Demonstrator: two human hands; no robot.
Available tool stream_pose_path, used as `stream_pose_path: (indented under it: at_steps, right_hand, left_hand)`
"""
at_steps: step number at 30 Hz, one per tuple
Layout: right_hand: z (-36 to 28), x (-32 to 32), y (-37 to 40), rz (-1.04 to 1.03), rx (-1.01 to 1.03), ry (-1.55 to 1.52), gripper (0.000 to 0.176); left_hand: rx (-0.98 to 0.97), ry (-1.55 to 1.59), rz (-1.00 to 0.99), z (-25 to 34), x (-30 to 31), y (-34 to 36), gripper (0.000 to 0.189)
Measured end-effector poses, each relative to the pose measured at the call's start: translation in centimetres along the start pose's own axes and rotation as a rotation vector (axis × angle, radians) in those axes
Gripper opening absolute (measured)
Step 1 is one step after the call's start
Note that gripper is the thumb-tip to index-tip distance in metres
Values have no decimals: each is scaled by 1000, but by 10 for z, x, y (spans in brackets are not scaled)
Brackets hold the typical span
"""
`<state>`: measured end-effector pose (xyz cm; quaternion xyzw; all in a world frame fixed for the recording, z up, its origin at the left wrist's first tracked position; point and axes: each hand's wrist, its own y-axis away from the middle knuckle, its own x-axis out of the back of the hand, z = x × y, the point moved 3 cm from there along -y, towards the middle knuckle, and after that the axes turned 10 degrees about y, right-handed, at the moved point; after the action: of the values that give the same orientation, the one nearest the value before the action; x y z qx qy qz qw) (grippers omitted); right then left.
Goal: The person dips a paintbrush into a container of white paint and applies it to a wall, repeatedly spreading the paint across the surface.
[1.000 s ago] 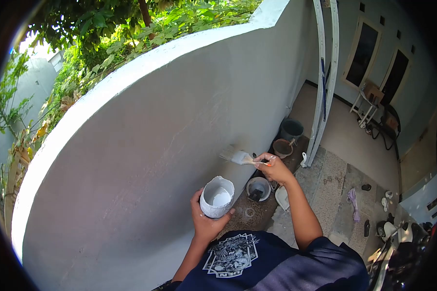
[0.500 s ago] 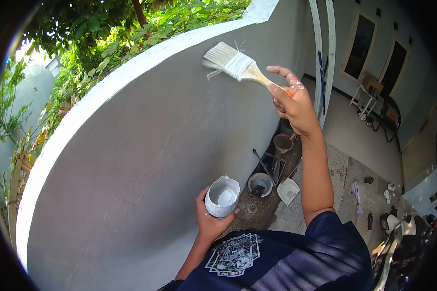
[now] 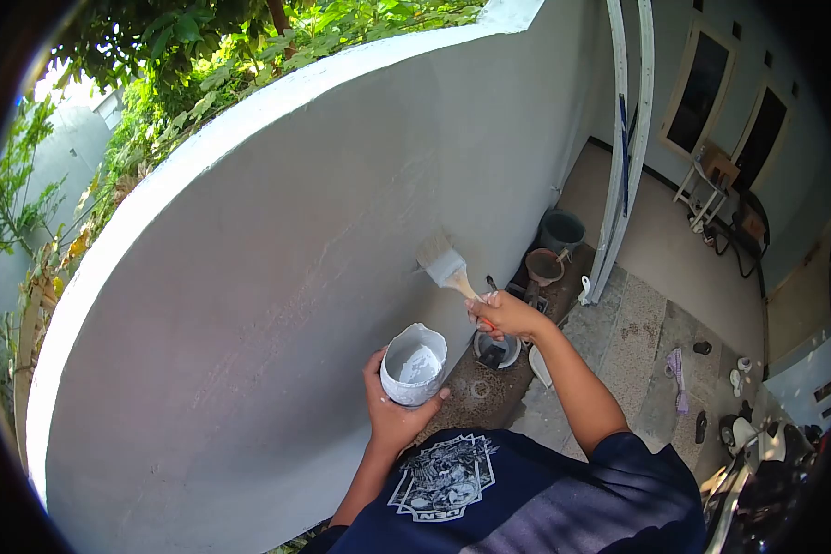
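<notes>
My right hand is closed around the wooden handle of a wide paintbrush. The bristles point up and left and appear to lie against the grey wall, though exact contact is hard to tell. Below and left of the brush, my left hand grips a rough-rimmed white container from beneath and the sides. White paint shows inside it, with its opening facing up.
Leafy plants stand behind the wall's white top edge. A dark bucket, a brown pot and a round basin sit along the wall's base. White upright poles rise at the right, beyond them a small table.
My right hand and the brush have moved down from near the wall's upper part to its middle, closer to the container. My left hand with the container has shifted slightly left and up.
</notes>
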<state>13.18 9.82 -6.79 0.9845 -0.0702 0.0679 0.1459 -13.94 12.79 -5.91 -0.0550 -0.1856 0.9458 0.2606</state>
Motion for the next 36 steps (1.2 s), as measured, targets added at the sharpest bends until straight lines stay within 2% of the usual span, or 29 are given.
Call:
stream_pose_path:
  at_steps: [2, 3, 5, 7, 9, 12, 13, 15, 18, 20, 23, 25, 27, 29, 31, 35, 36]
  right_hand:
    - [26, 3, 3, -43, -154, 155, 29]
    - [25, 4, 6, -38, -142, 156, 29]
    - [24, 9, 11, -41, -245, -40, 29]
    - [1, 21, 19, 26, -248, 33, 28]
    - [-23, 38, 20, 29, -188, 151, 27]
    - [-90, 48, 26, 119, -39, 27, 28]
    - [-119, 48, 28, 209, 4, 86, 29]
    - [-155, 54, 31, 238, 106, 202, 32]
    - [-191, 61, 48, 266, 169, 247, 33]
    - [-212, 65, 62, 339, 305, 161, 32]
    - [-232, 64, 68, 366, 387, 73, 33]
    - [-215, 56, 57, 392, 385, 49, 36]
    - [-178, 44, 42, 304, 306, -12, 44]
    - [-134, 23, 19, 237, 187, 129, 51]
    - [-99, 0, 3, 136, 61, 37, 51]
    - [-81, 7, 15, 175, 6, 122, 51]
    - [-84, 14, 25, 171, 73, 111, 49]
  left_hand:
    - [-10, 0, -24, 7, 1, -1, 103]
    - [-24, -35, -29, 10, 1, -1, 103]
    - [-50, -65, -26, 12, 0, -1, 104]
    - [-38, -35, -19, 11, 0, 1, 104]
    - [-46, -44, -13, 13, 3, 4, 102]
    - [-70, -49, -7, 14, 3, 3, 99]
    - [-60, -20, -8, 14, 3, 3, 98]
    - [-48, 6, -11, 14, 3, 6, 98]
    - [-52, -44, -10, 13, 4, 2, 97]
    - [-64, 13, -21, 7, 2, 1, 98]
    - [-11, 10, -23, 7, -1, -1, 100]
    - [-41, 18, -28, 6, -4, -3, 100]
    - [-70, 39, -22, 5, -4, -3, 101]
    - [-46, 13, 1, 2, -4, -1, 105]
    - [-36, 21, -13, 2, -3, -1, 105]
    - [-57, -14, -60, 10, -1, -4, 103]
    - [-53, -22, -65, 9, 1, -1, 103]
